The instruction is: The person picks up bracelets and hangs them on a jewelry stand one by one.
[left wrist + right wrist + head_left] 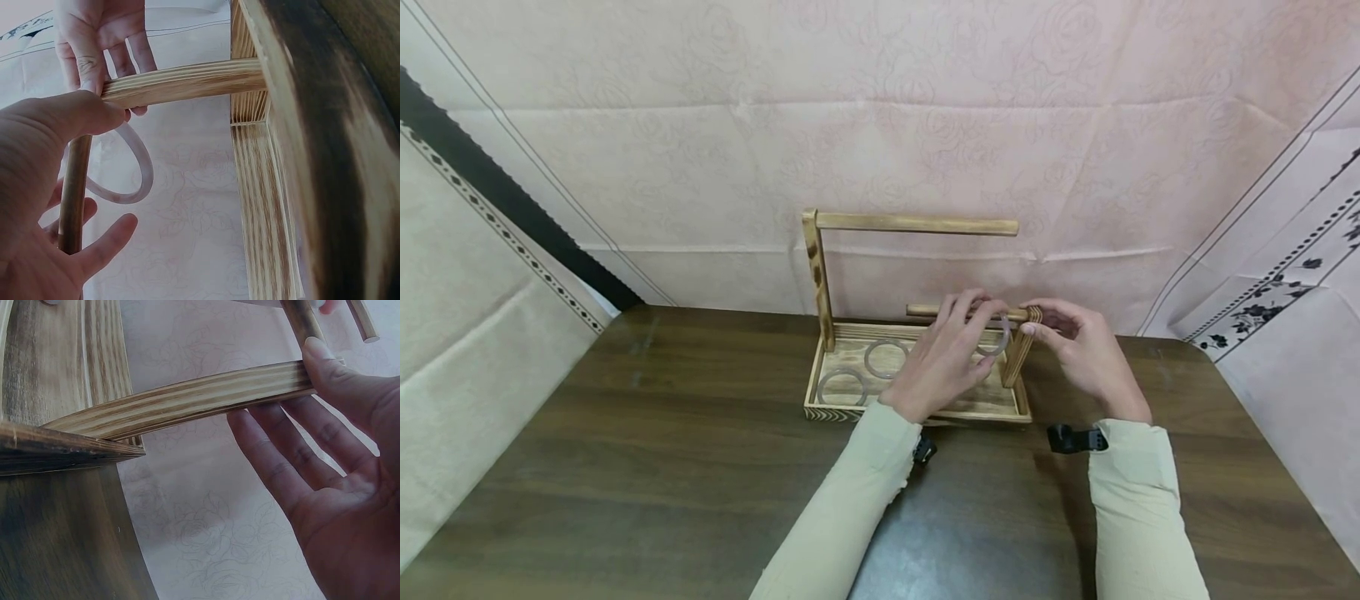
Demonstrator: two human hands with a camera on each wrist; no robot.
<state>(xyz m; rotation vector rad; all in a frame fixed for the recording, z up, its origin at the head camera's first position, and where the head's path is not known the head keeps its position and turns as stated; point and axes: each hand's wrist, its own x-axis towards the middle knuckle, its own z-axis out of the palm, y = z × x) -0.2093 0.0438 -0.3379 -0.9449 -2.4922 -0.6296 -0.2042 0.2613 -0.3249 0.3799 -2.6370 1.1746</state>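
On a dark brown bench [662,467], a wooden stand [847,348] is set, its rimmed tray [827,413] fitted with two uprights — a tall post [817,279] at the left end, a short post [1019,358] at the right. Each is topped by a horizontal rod, the upper bar [917,223] pointed right and the lower bar [921,310] left. At the lower bar, just beside the short post, a translucent ring [147,172] is pinched by the left hand [943,358], one finger being spread away from it; whether the bar is passed through the ring cannot be fully told. Near its top, the short post is gripped by the right hand [1078,358] — thumb on one side, fingers on the other. Two more rings [842,372] are laid flat, towards the tray's left. Behind, a pale pink patterned cloth [925,158] is hung.
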